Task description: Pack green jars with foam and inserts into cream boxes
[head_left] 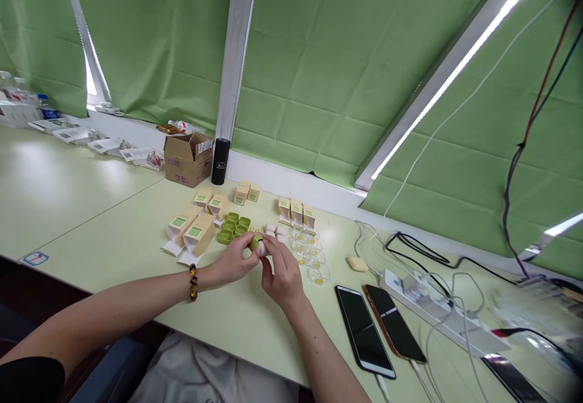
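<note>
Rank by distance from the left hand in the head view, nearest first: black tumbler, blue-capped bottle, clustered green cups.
1. Green cups: clustered on the table just beyond the left hand.
2. Black tumbler: farther back, beside the cardboard box.
3. Blue-capped bottle: far left, near the curtain.

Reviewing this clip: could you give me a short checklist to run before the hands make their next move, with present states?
1. Left hand holding the green cup: ok.
2. Right hand on the white piece: ok.
3. White piece fully seated in the cup: cannot tell, hands cover the join.
4. Other green cups standing near the left hand: ok.
5. Nearest cartons shut: not ok, end flaps stick out.
6. Phones apart from the right hand: ok.
</note>
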A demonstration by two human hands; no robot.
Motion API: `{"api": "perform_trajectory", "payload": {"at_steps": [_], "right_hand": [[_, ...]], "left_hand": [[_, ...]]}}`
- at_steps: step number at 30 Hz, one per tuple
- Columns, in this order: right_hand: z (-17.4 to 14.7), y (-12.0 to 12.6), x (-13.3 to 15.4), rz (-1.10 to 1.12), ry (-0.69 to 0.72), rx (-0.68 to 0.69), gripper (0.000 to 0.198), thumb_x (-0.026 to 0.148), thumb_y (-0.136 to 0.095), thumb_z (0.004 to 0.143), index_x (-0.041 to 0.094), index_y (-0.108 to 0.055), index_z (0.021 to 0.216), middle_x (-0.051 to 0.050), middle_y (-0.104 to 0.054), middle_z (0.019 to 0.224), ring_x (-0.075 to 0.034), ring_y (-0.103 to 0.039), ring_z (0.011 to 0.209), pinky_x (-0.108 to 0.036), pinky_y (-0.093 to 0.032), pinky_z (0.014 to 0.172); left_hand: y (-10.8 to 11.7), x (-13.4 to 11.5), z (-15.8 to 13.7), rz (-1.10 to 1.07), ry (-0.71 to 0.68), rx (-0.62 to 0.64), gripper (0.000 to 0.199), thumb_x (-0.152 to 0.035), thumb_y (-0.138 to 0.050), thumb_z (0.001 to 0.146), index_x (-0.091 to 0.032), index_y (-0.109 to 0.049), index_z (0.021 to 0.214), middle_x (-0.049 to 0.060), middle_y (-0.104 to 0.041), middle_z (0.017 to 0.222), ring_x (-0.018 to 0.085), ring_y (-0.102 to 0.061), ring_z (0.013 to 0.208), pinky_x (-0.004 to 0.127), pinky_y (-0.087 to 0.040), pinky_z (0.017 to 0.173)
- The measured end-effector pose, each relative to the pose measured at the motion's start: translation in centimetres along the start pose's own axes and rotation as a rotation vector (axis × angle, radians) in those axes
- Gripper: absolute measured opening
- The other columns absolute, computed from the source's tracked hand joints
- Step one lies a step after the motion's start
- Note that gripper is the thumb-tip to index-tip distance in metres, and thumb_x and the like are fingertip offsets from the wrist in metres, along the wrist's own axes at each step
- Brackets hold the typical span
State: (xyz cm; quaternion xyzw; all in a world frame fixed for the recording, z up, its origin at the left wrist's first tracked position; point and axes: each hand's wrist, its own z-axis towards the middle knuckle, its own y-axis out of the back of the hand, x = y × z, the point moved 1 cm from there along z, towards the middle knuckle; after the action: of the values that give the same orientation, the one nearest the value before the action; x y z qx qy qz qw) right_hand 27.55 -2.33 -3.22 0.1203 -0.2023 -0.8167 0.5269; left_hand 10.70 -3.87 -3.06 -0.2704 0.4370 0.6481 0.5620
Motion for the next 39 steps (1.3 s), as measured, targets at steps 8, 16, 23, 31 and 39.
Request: {"api": "perform_trajectory", "payload": {"at_steps": [8, 16, 23, 31, 39], "right_hand": [[0.0, 0.0, 0.2, 0.032, 0.005, -0.004, 0.053, 0.009, -0.053, 0.097, 0.019, -0.052, 0.149, -0.020, -0.071, 0.133, -0.031, -0.070, 0.124, -0.051, -0.067, 0.094], [-0.6, -0.1, -0.5, 0.046, -0.042, 0.041, 0.057, 0.010, -0.050, 0.099, 0.019, -0.047, 0.155, -0.020, -0.067, 0.139, -0.031, -0.065, 0.131, -0.053, -0.063, 0.103], [-0.8, -0.7, -0.1, 0.049, -0.116, 0.070, 0.063, 0.014, -0.054, 0.099, 0.018, -0.039, 0.159, -0.021, -0.066, 0.135, -0.033, -0.064, 0.129, -0.055, -0.062, 0.103], [-0.8, -0.9, -0.2, 0.049, -0.152, 0.033, 0.054, 0.013, -0.056, 0.098, 0.019, -0.049, 0.151, -0.019, -0.067, 0.129, -0.031, -0.065, 0.123, -0.054, -0.062, 0.102], [-0.7, -0.9, -0.1, 0.070, -0.184, 0.030, 0.050, 0.015, -0.057, 0.099, 0.020, -0.051, 0.149, -0.018, -0.067, 0.126, -0.031, -0.067, 0.118, -0.052, -0.064, 0.098]], "left_hand": [[-0.4, 0.5, -0.4, -0.020, 0.001, -0.029, 0.033, -0.042, -0.056, 0.101, -0.019, -0.064, 0.124, 0.012, -0.069, 0.121, 0.026, -0.061, 0.113, 0.041, -0.049, 0.107], [-0.4, 1.6, -0.2, -0.213, 0.001, 0.104, 0.061, -0.056, -0.071, 0.093, -0.019, -0.057, 0.140, 0.014, -0.065, 0.132, 0.027, -0.060, 0.119, 0.044, -0.044, 0.115], [-0.5, 1.5, 0.4, -0.326, 0.108, 0.088, 0.059, -0.066, -0.070, 0.090, -0.015, -0.066, 0.120, 0.011, -0.069, 0.109, 0.025, -0.063, 0.103, 0.038, -0.052, 0.096], [-0.3, 1.4, 0.3, -0.383, 0.161, 0.094, 0.059, -0.069, -0.073, 0.085, -0.015, -0.065, 0.107, 0.008, -0.067, 0.099, 0.024, -0.061, 0.098, 0.035, -0.052, 0.088], [-0.4, 1.6, 0.3, -0.428, 0.167, 0.095, 0.054, -0.065, -0.075, 0.086, -0.015, -0.064, 0.107, 0.007, -0.066, 0.099, 0.023, -0.061, 0.100, 0.034, -0.051, 0.088]]}}
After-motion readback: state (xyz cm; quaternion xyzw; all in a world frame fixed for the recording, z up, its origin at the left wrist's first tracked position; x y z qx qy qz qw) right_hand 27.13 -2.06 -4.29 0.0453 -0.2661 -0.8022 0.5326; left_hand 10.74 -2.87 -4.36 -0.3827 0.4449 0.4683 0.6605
